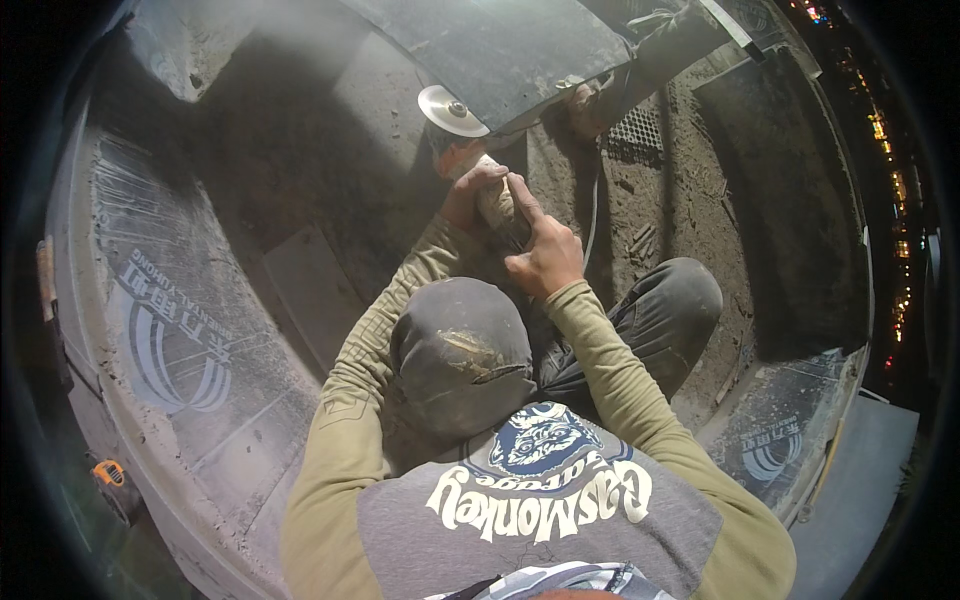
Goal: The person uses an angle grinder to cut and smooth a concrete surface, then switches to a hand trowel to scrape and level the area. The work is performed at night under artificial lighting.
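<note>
An angle grinder [498, 208] is held in front of my knees by both my hands. My left hand [474, 193] wraps round its body close to the orange head. Farther back on the body, my right hand [550, 248] grips it with the index finger stretched forward along it. The pale round disc [452, 111] meets the near left edge of a large dark grey slab [515, 55], or lies just beside it; I cannot tell which. Another person's hand [585, 110] is at the slab's near right edge.
A thin cable [594, 205] runs behind my right hand. Dusty floor with debris [640, 215] and a mesh grille [637, 132] lie to the right. A printed dark panel [170, 300] leans on the left. Beyond it is an orange and black tool [110, 474]. Dust hangs at the upper left.
</note>
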Demonstrator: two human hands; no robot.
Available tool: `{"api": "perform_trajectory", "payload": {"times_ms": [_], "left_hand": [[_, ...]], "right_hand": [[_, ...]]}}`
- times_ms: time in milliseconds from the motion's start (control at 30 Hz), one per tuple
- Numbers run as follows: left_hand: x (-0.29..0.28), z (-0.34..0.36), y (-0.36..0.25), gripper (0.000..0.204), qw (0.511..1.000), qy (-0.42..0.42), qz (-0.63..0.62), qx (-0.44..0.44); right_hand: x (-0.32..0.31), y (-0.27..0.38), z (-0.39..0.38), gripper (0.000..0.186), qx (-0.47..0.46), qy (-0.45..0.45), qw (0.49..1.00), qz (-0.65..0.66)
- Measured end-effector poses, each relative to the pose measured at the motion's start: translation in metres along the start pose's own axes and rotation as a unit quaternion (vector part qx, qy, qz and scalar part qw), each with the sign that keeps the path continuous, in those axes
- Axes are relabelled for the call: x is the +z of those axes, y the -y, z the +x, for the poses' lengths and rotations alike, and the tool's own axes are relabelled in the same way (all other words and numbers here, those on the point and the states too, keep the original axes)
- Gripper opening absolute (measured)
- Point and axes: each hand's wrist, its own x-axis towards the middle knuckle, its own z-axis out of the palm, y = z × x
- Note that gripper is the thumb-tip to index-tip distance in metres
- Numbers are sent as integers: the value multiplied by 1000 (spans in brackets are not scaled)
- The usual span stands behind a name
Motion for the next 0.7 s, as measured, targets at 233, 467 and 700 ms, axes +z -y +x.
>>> {"api": "perform_trajectory", "payload": {"times_ms": [233, 467, 700], "left_hand": [[-6, 7, 0, 22, 1000, -14, 12, 15], [14, -16, 16, 26, 999, -18, -32, -27], [24, -24, 18, 24, 999, -12, -29, -24]], "right_hand": [[-1, 0, 1, 109, 1, 4, 1000, -16], [-8, -8, -19, 114, 3, 14, 1000, -25], [-9, -8, -28, 115, -9, 6, 1000, -26]]}}
